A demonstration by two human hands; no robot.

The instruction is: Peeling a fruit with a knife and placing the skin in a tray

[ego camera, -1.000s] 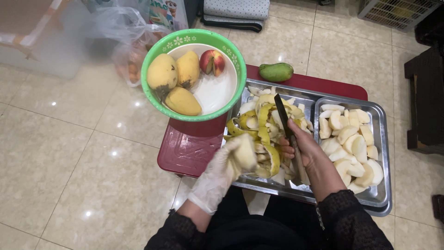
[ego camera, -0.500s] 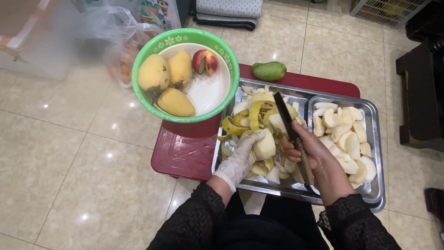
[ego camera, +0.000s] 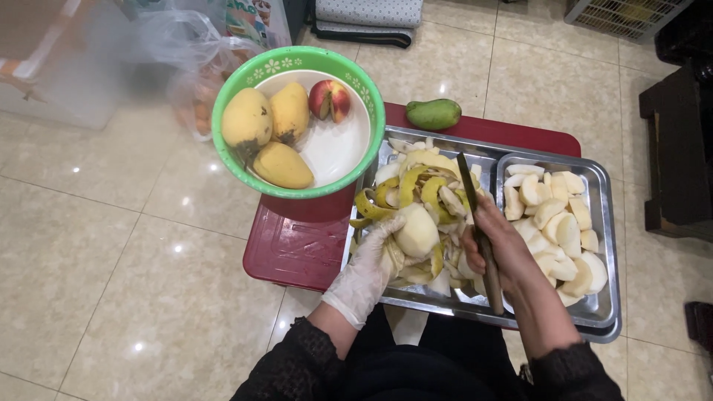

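Note:
My left hand (ego camera: 365,272), in a thin clear glove, holds a peeled pale fruit (ego camera: 417,231) over the left part of a steel two-part tray (ego camera: 605,319). My right hand (ego camera: 499,243) grips a dark-bladed knife (ego camera: 469,183), blade pointing away from me, just right of the fruit. Yellow peels (ego camera: 407,186) are heaped in the left compartment. Pale cut fruit pieces (ego camera: 553,223) fill the right compartment.
A green-rimmed bowl (ego camera: 230,156) at the upper left holds three yellow mangoes (ego camera: 267,122) and a red peach (ego camera: 329,99). A green mango (ego camera: 434,113) lies on the red low table (ego camera: 293,249) behind the tray. Plastic bags (ego camera: 189,67) sit on the tiled floor; dark furniture (ego camera: 679,148) stands right.
My left hand has lifted the peeled fruit up from the peel heap and turned it. The knife hand has shifted slightly; the view has moved a little closer.

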